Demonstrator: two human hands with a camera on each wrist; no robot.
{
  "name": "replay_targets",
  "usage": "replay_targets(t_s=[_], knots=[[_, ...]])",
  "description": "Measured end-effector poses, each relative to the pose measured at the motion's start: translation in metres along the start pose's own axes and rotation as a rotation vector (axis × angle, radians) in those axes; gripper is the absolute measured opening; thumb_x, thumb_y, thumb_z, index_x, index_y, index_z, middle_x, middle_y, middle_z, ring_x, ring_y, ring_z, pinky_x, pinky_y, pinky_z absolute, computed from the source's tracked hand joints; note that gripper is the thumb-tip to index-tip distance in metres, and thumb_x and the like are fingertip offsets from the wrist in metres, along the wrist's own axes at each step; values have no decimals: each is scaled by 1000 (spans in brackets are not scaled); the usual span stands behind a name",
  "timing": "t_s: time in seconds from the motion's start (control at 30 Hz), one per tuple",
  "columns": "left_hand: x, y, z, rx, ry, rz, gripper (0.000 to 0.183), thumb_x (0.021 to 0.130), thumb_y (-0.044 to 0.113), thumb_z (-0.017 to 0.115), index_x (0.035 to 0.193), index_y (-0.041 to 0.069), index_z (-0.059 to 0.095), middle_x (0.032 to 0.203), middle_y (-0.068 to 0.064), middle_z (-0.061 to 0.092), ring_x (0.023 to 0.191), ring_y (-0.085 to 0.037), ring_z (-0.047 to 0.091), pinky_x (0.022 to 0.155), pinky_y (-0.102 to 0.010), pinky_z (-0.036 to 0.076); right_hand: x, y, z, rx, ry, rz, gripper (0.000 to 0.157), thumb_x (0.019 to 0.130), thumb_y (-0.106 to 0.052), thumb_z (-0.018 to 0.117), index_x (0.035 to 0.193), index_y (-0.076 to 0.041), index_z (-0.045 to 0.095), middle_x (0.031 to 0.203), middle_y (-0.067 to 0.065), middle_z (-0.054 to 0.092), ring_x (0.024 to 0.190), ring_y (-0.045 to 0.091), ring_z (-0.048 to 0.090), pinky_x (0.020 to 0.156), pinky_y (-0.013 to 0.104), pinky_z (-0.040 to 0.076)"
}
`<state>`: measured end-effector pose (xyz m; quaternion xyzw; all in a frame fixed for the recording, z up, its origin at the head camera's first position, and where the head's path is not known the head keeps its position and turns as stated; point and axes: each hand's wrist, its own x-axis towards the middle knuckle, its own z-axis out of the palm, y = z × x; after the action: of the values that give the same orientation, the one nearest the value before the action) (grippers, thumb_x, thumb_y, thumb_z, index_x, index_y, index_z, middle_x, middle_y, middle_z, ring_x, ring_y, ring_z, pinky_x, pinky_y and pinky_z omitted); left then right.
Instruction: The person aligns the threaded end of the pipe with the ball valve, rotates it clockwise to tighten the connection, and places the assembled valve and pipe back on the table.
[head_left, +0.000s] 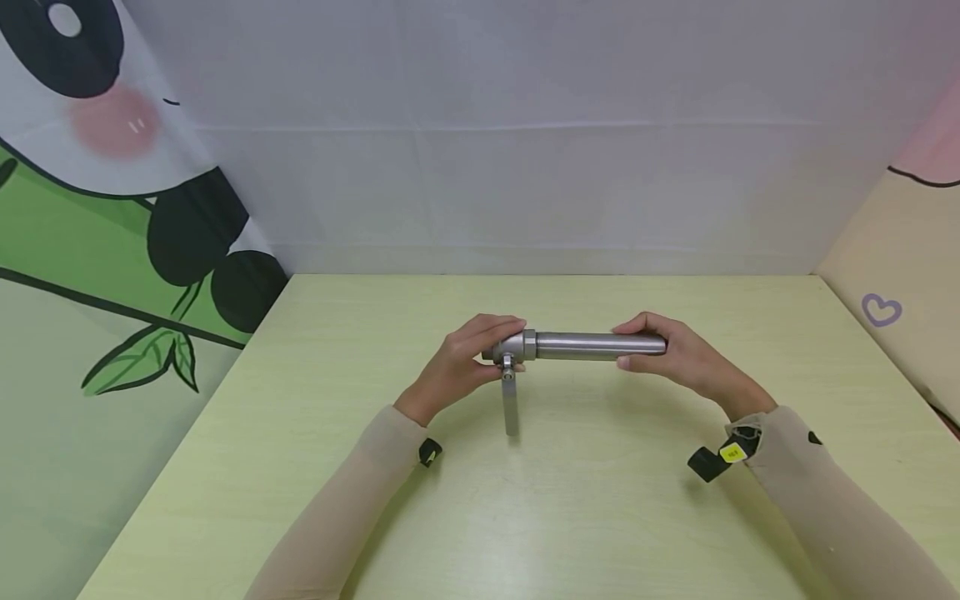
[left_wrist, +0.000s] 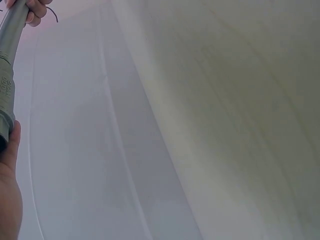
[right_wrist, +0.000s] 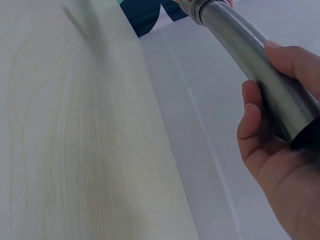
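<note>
A steel ball valve point(head_left: 513, 347) joined to a straight metal pipe point(head_left: 585, 347) is held level above the table. My left hand point(head_left: 457, 363) grips the valve body at its left end, thumb below and fingers over the top. From the valve a flat lever handle point(head_left: 511, 408) hangs toward me. My right hand point(head_left: 688, 358) holds the far right end of the pipe between thumb and fingers. The left wrist view catches the valve's open end point(left_wrist: 5, 125) beside part of the left hand point(left_wrist: 9, 195). Curled right fingers point(right_wrist: 252, 125) show around the pipe point(right_wrist: 250, 55) in the right wrist view.
A pale wood-grain table point(head_left: 480, 517) lies beneath both hands. Behind it hangs a plain light cloth wall point(head_left: 525, 192). Cartoon-printed panels stand at the left point(head_left: 135, 250) and right point(head_left: 892, 250). Each sleeve has a small black wrist device point(head_left: 708, 462) on it.
</note>
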<state>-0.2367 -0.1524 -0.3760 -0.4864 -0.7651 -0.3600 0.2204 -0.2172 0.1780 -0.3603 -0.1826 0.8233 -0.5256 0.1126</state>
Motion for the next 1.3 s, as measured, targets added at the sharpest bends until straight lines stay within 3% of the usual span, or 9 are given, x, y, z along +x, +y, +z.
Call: replay_targets(t_s=[0.17,0.43,0.7,0.97,1.3], knots=[[0,0,0,-2,5,3,56,72,3,82,124,-1,60,122,-12,62,111,-22,59,91,-26,54,0,0,-1,19,-10,2,31,90,-21,69,118,-11,58,105,6,61,91,19,59,79,26,50],[0,-1,0,8,11,13,58,73,4,82,126,2,59,123,-11,62,111,-22,59,90,-26,54,1,1,-1,41,-20,-38,24,96,-19,60,116,-7,58,85,2,65,81,19,62,78,28,49],[0,-2,1,28,8,26,59,73,5,82,127,4,58,123,-10,61,111,-22,59,92,-26,54,2,0,1,65,-23,-47,17,100,-22,53,108,-8,59,85,4,67,68,17,56,65,27,51],[1,0,0,14,12,28,60,72,5,83,127,4,58,123,-10,61,111,-22,59,92,-26,54,4,-2,3,89,-48,-77,17,103,-22,46,95,-9,56,72,2,62,55,12,46,53,27,39],[-1,0,-1,5,4,20,58,72,5,83,126,2,59,122,-11,61,110,-22,60,92,-25,54,3,-3,3,239,-168,-25,17,104,-25,43,102,-12,53,78,2,58,56,10,41,48,24,36]])
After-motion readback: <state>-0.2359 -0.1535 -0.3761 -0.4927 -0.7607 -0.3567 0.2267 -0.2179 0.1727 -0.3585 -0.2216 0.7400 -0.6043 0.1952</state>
